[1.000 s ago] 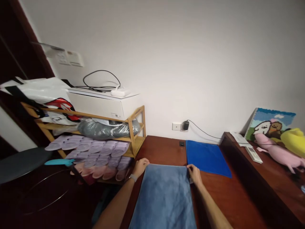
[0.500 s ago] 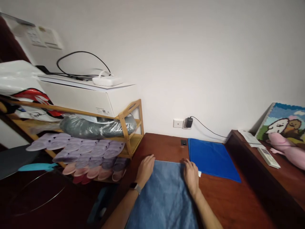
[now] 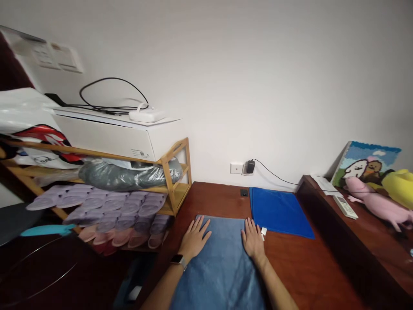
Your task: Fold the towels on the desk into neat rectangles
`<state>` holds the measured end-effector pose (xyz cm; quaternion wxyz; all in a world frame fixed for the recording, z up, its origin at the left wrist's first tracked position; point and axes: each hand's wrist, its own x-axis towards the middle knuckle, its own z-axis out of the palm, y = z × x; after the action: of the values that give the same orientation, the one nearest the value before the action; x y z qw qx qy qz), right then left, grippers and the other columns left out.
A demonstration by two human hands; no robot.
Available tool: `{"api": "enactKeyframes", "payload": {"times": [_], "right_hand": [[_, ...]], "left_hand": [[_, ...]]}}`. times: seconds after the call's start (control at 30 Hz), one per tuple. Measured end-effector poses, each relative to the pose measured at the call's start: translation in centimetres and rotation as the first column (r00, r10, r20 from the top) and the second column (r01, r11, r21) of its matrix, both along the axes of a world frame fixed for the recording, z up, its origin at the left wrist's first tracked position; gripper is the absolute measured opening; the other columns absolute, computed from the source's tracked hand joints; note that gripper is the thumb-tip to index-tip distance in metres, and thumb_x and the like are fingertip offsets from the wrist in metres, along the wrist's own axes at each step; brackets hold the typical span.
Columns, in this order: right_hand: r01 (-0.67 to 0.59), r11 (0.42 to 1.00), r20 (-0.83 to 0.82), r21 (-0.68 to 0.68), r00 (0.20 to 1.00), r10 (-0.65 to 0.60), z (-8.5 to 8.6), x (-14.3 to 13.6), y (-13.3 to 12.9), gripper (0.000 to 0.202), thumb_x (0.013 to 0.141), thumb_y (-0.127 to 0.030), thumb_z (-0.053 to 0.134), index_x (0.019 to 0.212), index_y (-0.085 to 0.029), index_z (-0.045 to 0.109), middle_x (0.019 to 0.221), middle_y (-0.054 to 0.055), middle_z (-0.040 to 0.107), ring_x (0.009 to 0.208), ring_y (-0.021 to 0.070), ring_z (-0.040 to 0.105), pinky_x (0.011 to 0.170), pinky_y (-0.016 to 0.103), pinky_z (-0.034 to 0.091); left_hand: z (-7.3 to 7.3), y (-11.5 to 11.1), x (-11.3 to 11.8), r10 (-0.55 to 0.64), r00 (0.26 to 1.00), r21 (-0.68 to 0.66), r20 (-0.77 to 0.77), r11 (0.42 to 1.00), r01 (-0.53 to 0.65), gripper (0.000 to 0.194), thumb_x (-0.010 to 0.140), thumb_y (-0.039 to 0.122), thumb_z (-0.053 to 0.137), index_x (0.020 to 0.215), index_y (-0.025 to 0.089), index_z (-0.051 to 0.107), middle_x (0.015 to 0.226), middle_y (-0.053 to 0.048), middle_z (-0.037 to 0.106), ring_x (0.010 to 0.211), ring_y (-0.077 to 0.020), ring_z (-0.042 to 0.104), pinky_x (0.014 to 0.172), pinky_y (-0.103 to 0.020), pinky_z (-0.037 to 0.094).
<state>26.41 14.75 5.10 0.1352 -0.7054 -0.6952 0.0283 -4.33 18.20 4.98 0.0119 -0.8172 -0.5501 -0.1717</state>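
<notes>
A grey-blue towel lies spread flat on the dark red wooden table in front of me. My left hand rests palm down on its far left corner, fingers spread; a watch sits on that wrist. My right hand presses flat on the far right corner, beside a small white tag. Neither hand holds anything. A bright blue cloth lies flat just beyond, to the right of the towel.
A bamboo rack with several slippers, a wrapped grey bundle and a white box stands at the left. A charger is plugged in at the wall. A raised shelf on the right carries a remote, plush toys and a picture.
Both hands went from gripping the towel's far corners to lying flat on it, and they have slid slightly toward me. The camera view has shifted a little.
</notes>
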Motion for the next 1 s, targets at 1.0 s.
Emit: {"api": "enactKeyframes", "payload": {"times": [1.0], "right_hand": [[-0.043, 0.998, -0.038, -0.046, 0.998, 0.041, 3.2, 0.3, -10.0, 0.055, 0.107, -0.041, 0.039, 0.161, -0.031, 0.047, 0.172, 0.004, 0.037, 0.161, 0.0296, 0.03, 0.132, 0.054, 0.019]], "left_hand": [[2.7, -10.6, 2.6, 0.226, 0.964, 0.033, -0.141, 0.974, -0.224, 0.049, 0.104, 0.043, 0.044, 0.138, 0.02, 0.071, 0.131, -0.018, 0.074, 0.121, -0.0362, 0.066, 0.1, -0.052, 0.051]]}}
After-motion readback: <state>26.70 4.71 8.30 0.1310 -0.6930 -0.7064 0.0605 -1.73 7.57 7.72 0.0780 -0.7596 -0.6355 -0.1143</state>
